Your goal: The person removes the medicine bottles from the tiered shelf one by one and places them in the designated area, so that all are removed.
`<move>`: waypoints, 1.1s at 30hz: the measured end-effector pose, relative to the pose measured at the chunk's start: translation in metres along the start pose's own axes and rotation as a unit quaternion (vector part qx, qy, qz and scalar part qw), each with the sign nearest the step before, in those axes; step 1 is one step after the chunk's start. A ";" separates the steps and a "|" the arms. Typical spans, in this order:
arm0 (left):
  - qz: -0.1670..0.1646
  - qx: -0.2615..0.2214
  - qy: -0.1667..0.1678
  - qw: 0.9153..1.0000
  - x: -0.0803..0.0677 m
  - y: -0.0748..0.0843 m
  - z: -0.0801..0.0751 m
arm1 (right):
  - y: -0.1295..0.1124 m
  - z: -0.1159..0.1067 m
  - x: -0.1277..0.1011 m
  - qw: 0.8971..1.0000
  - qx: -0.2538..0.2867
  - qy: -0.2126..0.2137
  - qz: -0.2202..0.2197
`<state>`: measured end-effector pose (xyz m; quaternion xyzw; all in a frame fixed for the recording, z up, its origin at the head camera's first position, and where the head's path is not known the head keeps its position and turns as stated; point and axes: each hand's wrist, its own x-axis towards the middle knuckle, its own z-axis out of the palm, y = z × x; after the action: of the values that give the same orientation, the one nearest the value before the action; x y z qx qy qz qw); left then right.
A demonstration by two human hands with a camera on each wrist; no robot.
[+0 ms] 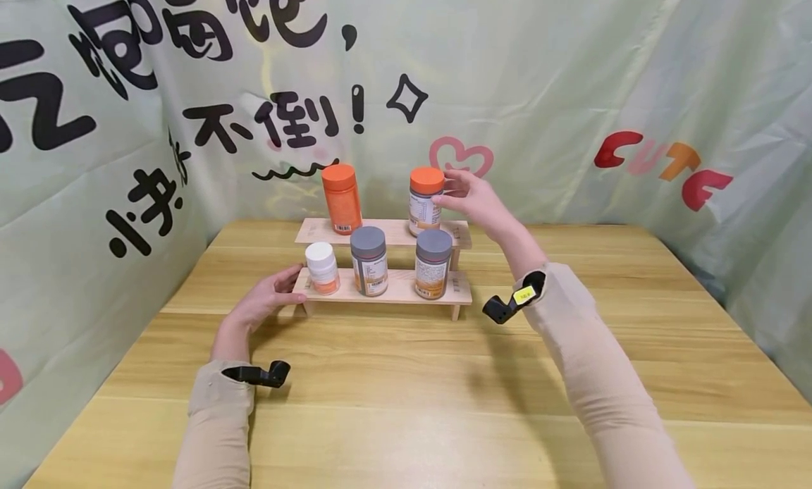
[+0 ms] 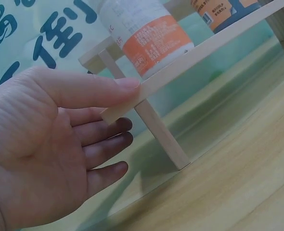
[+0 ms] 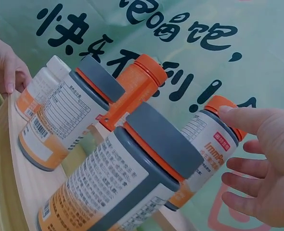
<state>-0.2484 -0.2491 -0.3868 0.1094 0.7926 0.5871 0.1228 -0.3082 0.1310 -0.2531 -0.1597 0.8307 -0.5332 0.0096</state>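
Head view: a two-tier wooden rack (image 1: pixel 387 289) stood on the wooden bench (image 1: pixel 406 397), near its far edge, roughly centred. Upper tier: an all-orange bottle (image 1: pixel 341 199) at the left end and a white bottle with orange cap (image 1: pixel 424 201) toward the right end. Lower tier: a small white-capped bottle (image 1: pixel 322 268) at the left end, then two grey-capped bottles (image 1: pixel 369 261) and (image 1: pixel 433 263) to its right. The left hand (image 1: pixel 265 300) rested at the left end of the lower tier, thumb against the board, fingers relaxed and apart. The right hand (image 1: pixel 472 199) was raised beside the orange-capped bottle, fingertips touching its cap, fingers spread, not clamped round it.

Left wrist view: the left hand (image 2: pixel 50 149) had its thumb laid straight along the edge of the lower board (image 2: pixel 190 62); the other fingers lay loosely below the board. The white-capped bottle's orange label (image 2: pixel 151 38) showed just above.

Right wrist view: the right hand (image 3: pixel 264 168) was spread, one fingertip on the orange cap (image 3: pixel 224 110); grip apart, holding nothing. The two grey-capped bottles filled the foreground.
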 end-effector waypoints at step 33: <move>0.005 0.004 0.006 1.000 0.001 -0.006 -0.002 | 0.003 0.005 0.003 0.997 -0.033 0.071 -0.025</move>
<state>-0.2504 -0.2525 -0.3921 0.1108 0.7951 0.5852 0.1147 -0.3111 0.1267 -0.2573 -0.1427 0.8423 -0.5153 -0.0684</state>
